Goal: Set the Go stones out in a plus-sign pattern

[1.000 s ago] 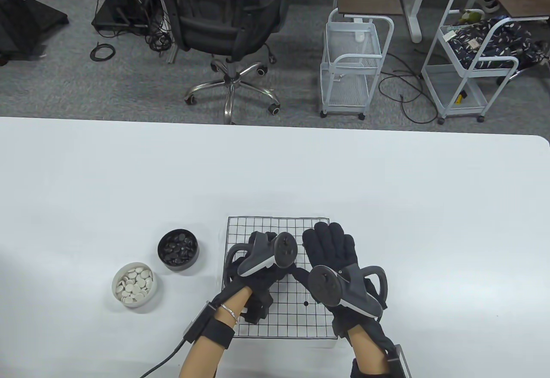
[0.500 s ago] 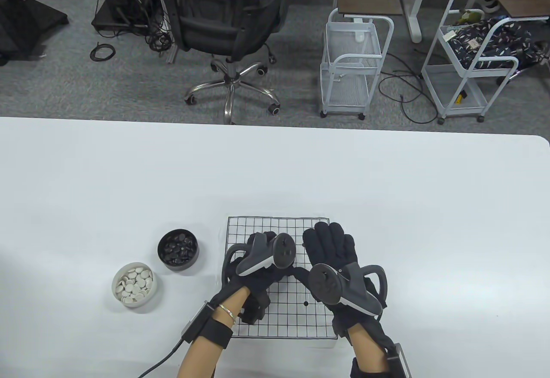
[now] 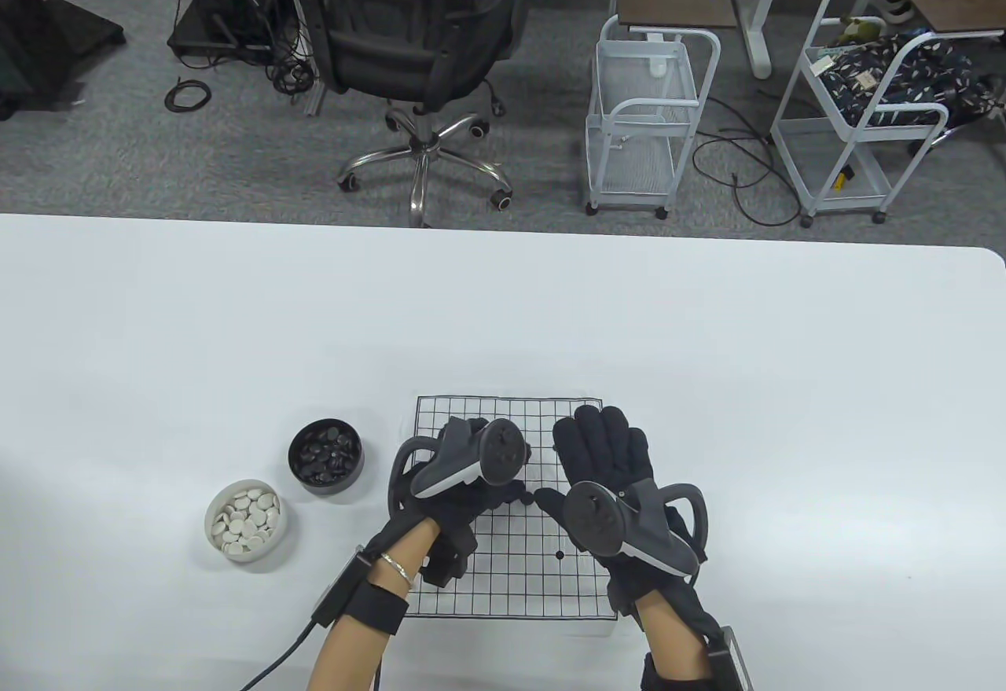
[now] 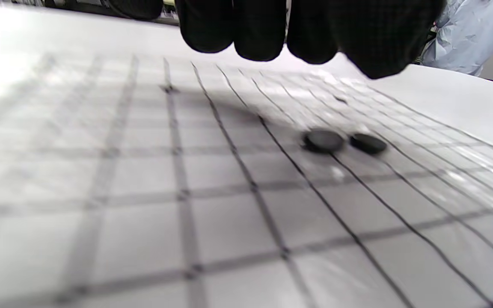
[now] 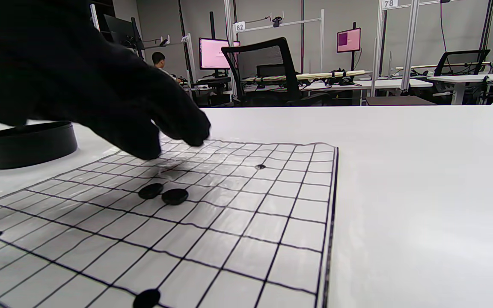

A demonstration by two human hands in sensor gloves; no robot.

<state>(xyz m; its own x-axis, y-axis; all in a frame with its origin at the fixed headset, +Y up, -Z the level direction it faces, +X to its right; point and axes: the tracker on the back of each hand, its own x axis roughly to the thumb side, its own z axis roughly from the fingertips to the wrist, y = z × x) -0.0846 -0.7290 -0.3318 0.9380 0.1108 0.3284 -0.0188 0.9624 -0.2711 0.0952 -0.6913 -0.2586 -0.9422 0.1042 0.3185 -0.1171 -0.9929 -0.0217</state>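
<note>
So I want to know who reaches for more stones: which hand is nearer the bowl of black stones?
Left. The left hand sits over the board's left part, just right of the bowl of black stones; the right hand is farther right across the board.

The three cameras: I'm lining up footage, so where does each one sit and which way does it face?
Table view: high, looks down at the white table and board; both forearms, left hand, right hand.
Left wrist view: low over the board, fingertips at the top.
Right wrist view: low, facing across the board toward desks; dark glove at the left.
Shared: both wrist views show two black stones side by side.
</note>
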